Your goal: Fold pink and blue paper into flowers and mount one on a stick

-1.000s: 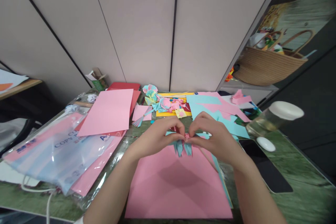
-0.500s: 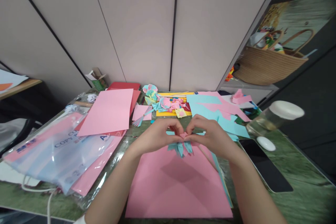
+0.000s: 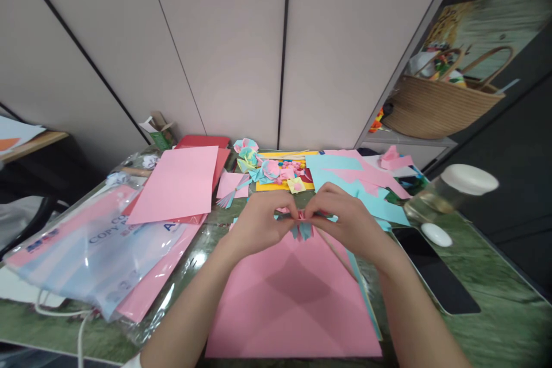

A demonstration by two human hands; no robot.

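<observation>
Thumb and fingers of my left hand [image 3: 264, 219] pinch the left side of a small pink and blue paper flower [image 3: 304, 230]. From the other side, my right hand [image 3: 339, 211] pinches the same flower, and the fingertips of both hands nearly meet. Most of the flower is hidden behind the fingers; some blue and pink petals hang below them. It is held above the far edge of a large pink sheet [image 3: 297, 305]. A thin stick [image 3: 338, 256] lies slanting beside the right hand.
Behind the hands are finished paper flowers [image 3: 248, 155], a yellow tray [image 3: 263, 186] with beads, and blue paper pieces [image 3: 336, 175]. Pink sheets [image 3: 176, 184] and a plastic bag [image 3: 95, 241] lie left. A phone [image 3: 435, 270], a white oval object [image 3: 436, 234] and a jar [image 3: 452, 190] stand right.
Both hands have turned slightly and the flower's petals are now more covered by the fingers. Fewer blue petals show below the fingertips.
</observation>
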